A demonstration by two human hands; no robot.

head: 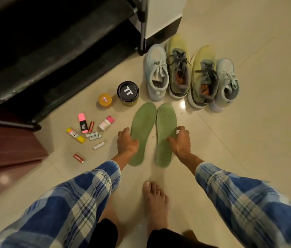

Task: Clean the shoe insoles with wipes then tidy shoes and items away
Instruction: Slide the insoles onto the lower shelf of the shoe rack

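Two green insoles (pixel 165 122) lie on the floor (pixel 248 140) just nearer than the shoes (pixel 191 76). Left hand (pixel 127 140) grips one's edge, right hand (pixel 180 138) pinches the other. Likely lifting them for wiping; no wipe shows.

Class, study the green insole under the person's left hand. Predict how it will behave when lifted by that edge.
The left insole looks thin and lies flat on the floor, so it will probably flex and droop rather than stay stiff. It likely weighs little, as the left hand grips only its edge. Flat-shaped, it should not roll.
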